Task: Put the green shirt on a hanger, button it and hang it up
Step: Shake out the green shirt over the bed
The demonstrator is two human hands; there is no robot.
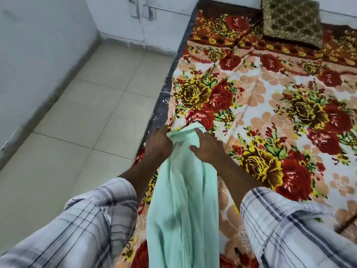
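The green shirt (183, 200) is lifted off the near left part of the bed, over the floral blanket (270, 93), and both hands hold it by its far end. The left hand (158, 144) has its back to the camera and its fingers curled into the left corner of that end. The right hand (207, 149) lies over the right corner with the thumb spread and a finger hooked over the edge, so it seems to grip rather than merely press. Holding one end in two hands probably lets the cloth fall straight and open out, so the collar and shoulders can be found for a hanger. No hanger is in view. The shirt hangs as a long, bunched strip whose long axis runs from far to near. The held end points away toward the far part of the bed, and the loose end drops toward the person between the two checked sleeves (87, 229). Which end is the collar cannot be told, since folds hide it, and no buttons show. A patterned cushion (291, 18) lies at the far right of the bed, well apart from the shirt, and tiled floor (87, 113) lies to the left.
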